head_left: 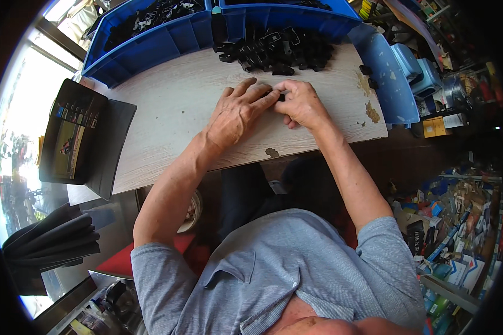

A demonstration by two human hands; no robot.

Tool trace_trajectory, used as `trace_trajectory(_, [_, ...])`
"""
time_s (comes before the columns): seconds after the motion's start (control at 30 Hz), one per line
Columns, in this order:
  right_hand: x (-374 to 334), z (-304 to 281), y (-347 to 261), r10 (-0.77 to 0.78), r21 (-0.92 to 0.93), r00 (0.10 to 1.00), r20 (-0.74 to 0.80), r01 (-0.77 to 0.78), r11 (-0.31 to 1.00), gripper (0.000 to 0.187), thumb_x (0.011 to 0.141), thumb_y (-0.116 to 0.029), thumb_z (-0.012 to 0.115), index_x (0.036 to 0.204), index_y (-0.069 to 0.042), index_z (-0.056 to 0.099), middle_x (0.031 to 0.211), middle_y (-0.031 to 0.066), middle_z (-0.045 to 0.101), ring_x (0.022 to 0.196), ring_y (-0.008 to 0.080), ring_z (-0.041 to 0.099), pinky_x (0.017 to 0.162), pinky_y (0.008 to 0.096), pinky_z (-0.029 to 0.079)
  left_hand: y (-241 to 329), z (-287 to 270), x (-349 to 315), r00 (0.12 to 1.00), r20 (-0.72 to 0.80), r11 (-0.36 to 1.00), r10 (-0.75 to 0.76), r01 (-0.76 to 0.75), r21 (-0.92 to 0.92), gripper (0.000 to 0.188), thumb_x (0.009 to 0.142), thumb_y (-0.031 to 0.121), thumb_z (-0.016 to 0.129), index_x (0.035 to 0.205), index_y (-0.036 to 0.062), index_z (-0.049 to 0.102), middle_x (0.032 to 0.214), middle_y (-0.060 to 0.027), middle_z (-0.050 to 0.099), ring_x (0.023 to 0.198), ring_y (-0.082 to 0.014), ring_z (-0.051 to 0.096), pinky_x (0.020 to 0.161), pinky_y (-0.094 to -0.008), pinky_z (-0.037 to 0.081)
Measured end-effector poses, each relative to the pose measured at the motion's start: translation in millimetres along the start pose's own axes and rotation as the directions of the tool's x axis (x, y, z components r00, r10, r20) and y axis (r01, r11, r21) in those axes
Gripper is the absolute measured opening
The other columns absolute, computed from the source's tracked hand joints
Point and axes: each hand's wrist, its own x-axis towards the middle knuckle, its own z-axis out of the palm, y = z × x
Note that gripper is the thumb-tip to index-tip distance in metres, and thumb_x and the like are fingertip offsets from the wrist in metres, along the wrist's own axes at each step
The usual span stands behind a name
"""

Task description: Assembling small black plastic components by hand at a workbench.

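Both hands meet over the near middle of the pale worktable (167, 120). My right hand (303, 105) pinches a small black plastic part (281, 97) between thumb and fingers, the other fingers curled in. From the left, my left hand (236, 114) reaches over the same part, its index fingertip against it, its thumb hidden beneath and the other fingers loosely spread. Fingers cover most of the part, so its exact shape cannot be made out. Just beyond the hands lies a heap of similar black plastic parts (279, 51).
Two blue bins (156, 42) holding black parts line the table's far side. A tablet (72, 134) in a dark folding case stands at the left. A light-blue plastic tub (388, 84) adjoins the right edge. Cluttered shelves (458, 223) fill the lower right.
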Motion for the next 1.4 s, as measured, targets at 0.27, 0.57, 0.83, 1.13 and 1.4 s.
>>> trace_trajectory(0.27, [1,-3,1,0.009,0.027,0.999,0.053,-0.01,1.0,0.031,0.081,-0.007,0.072,0.111,-0.002,0.069,0.069,0.0056,0.065,0.052,0.0113,0.062,0.044,0.0271,0.051,12,-8,-7,0.997,0.031,0.99,-0.071,0.066,0.122,0.058,0.086,0.01,0.066,0.143,0.0168,0.057,0.139,-0.0106,0.058,0.134,-0.036,0.05,0.102,-0.0496,0.043])
trace_trajectory(0.57, [4,-79,22,0.248,0.232,0.957,-0.149,-0.21,0.95,0.042,0.081,-0.017,0.082,0.116,-0.002,0.065,0.055,0.0006,0.054,0.047,0.0139,0.06,0.047,0.0306,0.055,1,-3,-16,0.984,-0.104,0.98,-0.143,0.156,0.128,0.041,0.084,0.015,0.071,0.124,0.009,0.065,0.123,-0.0094,0.067,0.121,-0.0306,0.058,0.096,-0.0439,0.046])
trace_trajectory(0.83, [49,-185,71,0.361,0.453,0.547,-0.755,0.037,0.891,0.021,0.084,-0.011,0.079,0.1,-0.002,0.069,0.061,0.0058,0.054,0.047,0.0195,0.057,0.044,0.032,0.051,-2,5,-11,0.977,-0.154,0.979,-0.148,0.167,0.114,0.027,0.084,0.015,0.071,0.11,0.0078,0.07,0.121,-0.0071,0.069,0.118,-0.0291,0.06,0.094,-0.043,0.047])
trace_trajectory(1.13, [26,-165,80,0.169,0.42,0.735,-0.656,0.17,0.891,0.025,0.088,-0.015,0.075,0.108,-0.003,0.068,0.063,0.005,0.056,0.053,0.0189,0.063,0.052,0.0304,0.056,0,0,-6,0.968,-0.164,0.971,-0.192,0.211,0.109,0.023,0.085,0.014,0.073,0.107,0.0079,0.073,0.118,-0.0085,0.07,0.117,-0.0303,0.061,0.097,-0.0432,0.048])
trace_trajectory(1.4, [10,-97,55,0.087,0.479,0.944,-0.319,0.082,0.874,0.026,0.09,-0.022,0.075,0.109,-0.008,0.065,0.055,0.0006,0.052,0.056,0.0172,0.066,0.055,0.0322,0.06,-1,0,-11,0.972,-0.084,0.967,-0.219,0.228,0.115,0.025,0.088,0.017,0.069,0.112,0.0099,0.071,0.125,-0.0071,0.068,0.121,-0.0289,0.058,0.098,-0.0445,0.045])
